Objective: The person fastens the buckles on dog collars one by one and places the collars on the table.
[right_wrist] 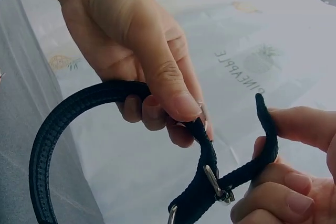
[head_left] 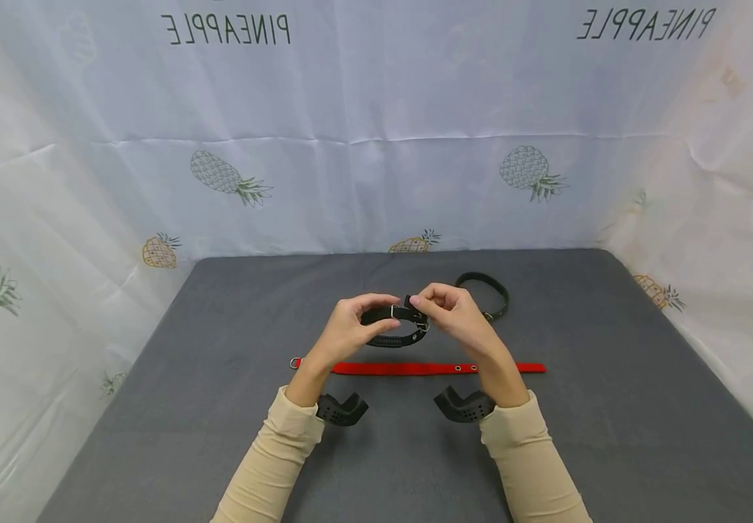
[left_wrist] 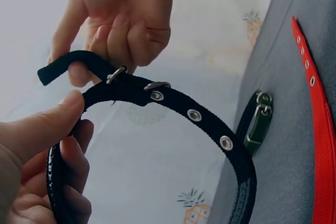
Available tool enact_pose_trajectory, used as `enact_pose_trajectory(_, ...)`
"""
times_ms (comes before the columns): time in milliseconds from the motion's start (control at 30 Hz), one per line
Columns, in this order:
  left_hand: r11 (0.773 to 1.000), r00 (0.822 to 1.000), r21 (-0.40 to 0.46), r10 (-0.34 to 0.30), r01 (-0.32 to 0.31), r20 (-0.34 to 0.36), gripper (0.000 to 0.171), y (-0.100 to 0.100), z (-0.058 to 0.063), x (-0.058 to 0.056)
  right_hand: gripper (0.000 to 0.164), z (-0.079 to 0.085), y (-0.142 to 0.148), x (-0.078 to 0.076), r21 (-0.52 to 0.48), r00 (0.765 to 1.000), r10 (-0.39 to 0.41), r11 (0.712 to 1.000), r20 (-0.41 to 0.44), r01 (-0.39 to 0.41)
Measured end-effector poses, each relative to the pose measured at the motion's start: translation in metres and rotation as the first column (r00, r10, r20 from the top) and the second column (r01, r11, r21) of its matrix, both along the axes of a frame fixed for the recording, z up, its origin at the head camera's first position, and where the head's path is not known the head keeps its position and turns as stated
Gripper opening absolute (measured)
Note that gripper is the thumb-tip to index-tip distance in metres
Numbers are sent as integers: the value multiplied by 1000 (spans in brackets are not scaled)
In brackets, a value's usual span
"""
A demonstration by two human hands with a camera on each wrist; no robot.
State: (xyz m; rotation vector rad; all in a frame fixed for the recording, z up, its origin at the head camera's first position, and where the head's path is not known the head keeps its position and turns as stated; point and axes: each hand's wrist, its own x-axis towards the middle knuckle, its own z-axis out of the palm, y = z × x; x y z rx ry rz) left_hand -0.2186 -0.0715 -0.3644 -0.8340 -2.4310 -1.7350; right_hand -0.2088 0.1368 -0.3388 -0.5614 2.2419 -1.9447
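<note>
Between my hands, above the grey table, a black pet collar is bent into a loop. My left hand grips one side of it, thumb against fingers. With thumb and fingers my right hand pinches the strap's free end. That end passes through a metal buckle, and metal-rimmed holes run along the band beyond. Under the hands lies a red collar, stretched flat, with a ring at its left end; my right forearm covers part of it.
Behind my right hand lies another dark collar, closed into a loop; it looks green in the left wrist view. Black perforated brackets stick out from both wrists. A pineapple-print sheet hangs behind the grey table and along its sides.
</note>
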Motion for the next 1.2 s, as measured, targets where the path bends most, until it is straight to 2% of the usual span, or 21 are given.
enact_pose_trajectory(200, 1000, 1000, -12, 10, -10, -23, 29, -2, -1, 0, 20, 0, -4, 1, 36, 999, -2, 999, -34, 3)
enact_pose_trajectory(367, 1000, 996, 16, 13, -12, -93, 28, -1, 0, 2, 15, 1, -8, 3, 40, 997, -41, 998, -62, 44)
enact_pose_trajectory(533, 999, 987, 34, 19, -13, -157, 27, 0, 3, 4, 12, 1, -12, 4, 46, 988, -84, 995, -133, 90)
enact_pose_trajectory(767, 998, 978, 59, 7, 6, -210, 26, 1, 5, 5, 12, 0, -13, 4, 38, 985, -87, 995, -152, 93)
enact_pose_trajectory(967, 999, 983, 29, -9, 14, -185, 27, 0, 4, 5, 13, 0, -13, 4, 57, 991, -83, 994, -102, 89)
enact_pose_trajectory(1100, 1000, 990, 0, 8, -8, -143, 28, -2, 4, 4, 12, 1, -7, 2, 18, 997, -68, 997, -39, 69)
enact_pose_trajectory(1200, 1000, 996, 13, 20, -19, -84, 28, -5, 5, 2, 10, 0, 2, -1, -3, 999, -36, 999, 11, 36)
